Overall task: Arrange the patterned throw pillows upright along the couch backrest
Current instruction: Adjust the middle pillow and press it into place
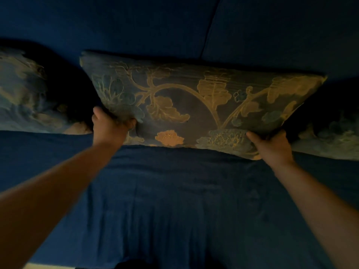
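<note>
A large floral throw pillow (194, 101), grey-blue with gold vines and an orange flower, stands upright on the seat and leans against the dark blue couch backrest (136, 26). My left hand (108, 126) grips its lower left corner. My right hand (272, 147) holds its lower right edge, fingers tucked under the fabric. A second patterned pillow (25, 94) rests against the backrest at the far left. A third patterned pillow (330, 138) lies low at the right, partly hidden behind the middle one.
The blue couch seat (174, 200), covered in wrinkled fabric, stretches toward me between my forearms. A seam (210, 26) splits the backrest into two cushions above the middle pillow. The room is dim.
</note>
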